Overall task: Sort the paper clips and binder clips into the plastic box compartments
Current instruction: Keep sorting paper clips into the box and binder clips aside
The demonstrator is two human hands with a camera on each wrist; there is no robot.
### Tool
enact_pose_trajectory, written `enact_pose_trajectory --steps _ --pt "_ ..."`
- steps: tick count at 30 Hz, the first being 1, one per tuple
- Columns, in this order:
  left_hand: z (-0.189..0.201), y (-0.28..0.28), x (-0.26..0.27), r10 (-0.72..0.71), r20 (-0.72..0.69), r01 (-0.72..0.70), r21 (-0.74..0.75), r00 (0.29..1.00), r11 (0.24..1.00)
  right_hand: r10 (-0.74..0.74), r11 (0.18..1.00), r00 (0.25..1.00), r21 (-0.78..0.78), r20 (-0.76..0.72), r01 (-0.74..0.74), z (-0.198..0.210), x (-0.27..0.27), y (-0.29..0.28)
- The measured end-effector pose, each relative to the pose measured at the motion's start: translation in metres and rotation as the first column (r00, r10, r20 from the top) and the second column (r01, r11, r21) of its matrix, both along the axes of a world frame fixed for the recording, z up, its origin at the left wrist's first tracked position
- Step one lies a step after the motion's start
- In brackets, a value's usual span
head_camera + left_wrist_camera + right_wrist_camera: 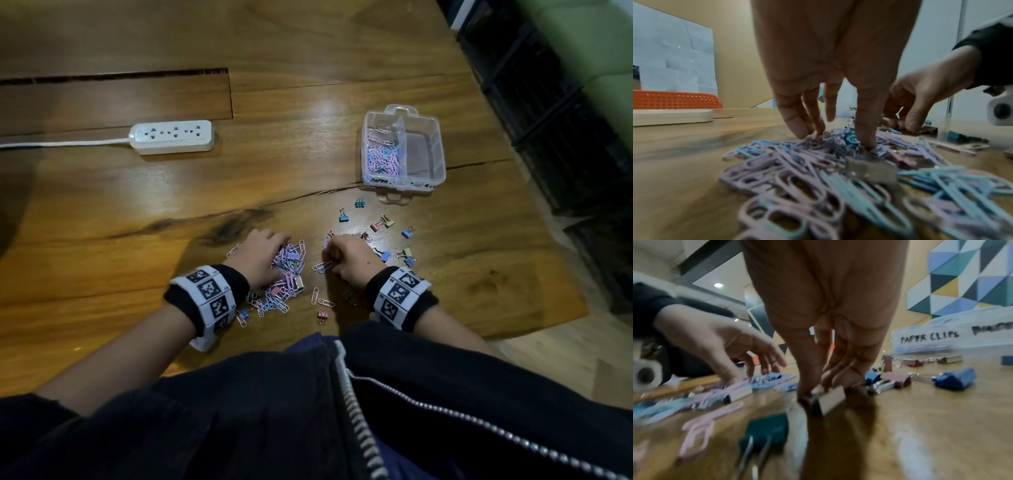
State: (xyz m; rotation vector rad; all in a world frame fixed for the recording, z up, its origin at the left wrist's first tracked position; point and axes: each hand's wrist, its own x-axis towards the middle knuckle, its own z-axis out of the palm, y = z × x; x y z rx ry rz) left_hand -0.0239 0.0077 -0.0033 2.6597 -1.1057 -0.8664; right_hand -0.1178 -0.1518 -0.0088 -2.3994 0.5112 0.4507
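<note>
The left hand (262,258) lay palm-down on the heap of paper clips (286,274), its fingers (865,123) straight and spread, the tips pressing into the pink and blue wire without gripping any of it. Just beside it, the right hand (346,257) was curled, thumb and fingertips (807,386) pinching a pale binder clip (831,400) against the table (137,212). A few stray paper clips lay between the two hands and near the wrists.

More binder clips (383,222), blue, pink and olive, lay scattered beyond and to the right of the right hand. Past them stood the box (404,147), clear plastic, split by a divider. Its left compartment held a layer of paper clips (382,157) and bore the handwritten label "PAPER CLIPS". What the right compartment held could not be told. Well to the left on the table sat a white power strip (173,136).
</note>
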Motion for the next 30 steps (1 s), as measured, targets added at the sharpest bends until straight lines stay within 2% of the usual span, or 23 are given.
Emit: enact_pose_trajectory --steps 2,4,9,11,14,20,22,25,30 --pt "-0.002 -0.001 -0.005 -0.003 0.068 0.002 0.02 0.998 1.0 -0.031 0.997 0.996 0.067 -0.08 0.036 0.004 0.001 -0.005" --pt "-0.003 -0.003 -0.007 -0.002 0.07 0.0 0.027 0.998 1.0 -0.045 0.994 0.994 0.095 -0.097 0.054 0.005 0.001 -0.004" --pt "-0.002 -0.01 -0.014 0.067 0.014 -0.067 -0.007 0.998 0.998 0.028 0.998 1.0 -0.05 0.004 -0.027 -0.003 0.001 0.01" --pt "-0.003 -0.012 -0.016 0.112 -0.023 -0.113 -0.036 0.993 0.993 0.075 0.995 0.997 -0.074 0.019 -0.073 -0.003 0.001 0.01" --pt "-0.003 -0.015 -0.017 0.104 -0.05 -0.107 -0.07 0.993 0.992 0.127 0.988 0.991 -0.096 0.043 -0.123 -0.004 0.002 0.01" --pt "0.001 -0.013 -0.003 0.257 -0.278 -0.306 -0.15 0.926 0.94 0.162 0.982 0.986 -0.099 0.025 -0.159 -0.008 -0.001 0.013" --pt "0.003 -0.011 0.001 0.288 -0.413 -0.376 -0.147 0.864 0.915 0.167 0.981 0.986 -0.105 0.026 -0.163 -0.008 -0.002 0.013" --pt "0.006 -0.009 0.008 0.332 -0.597 -0.502 -0.139 0.73 0.853 0.201 0.972 0.979 -0.131 0.037 -0.194 -0.009 -0.002 0.015" --pt "0.011 -0.008 0.012 0.375 -0.839 -0.744 -0.051 0.394 0.667 0.219 0.966 0.975 -0.147 0.041 -0.211 -0.006 -0.001 0.015"
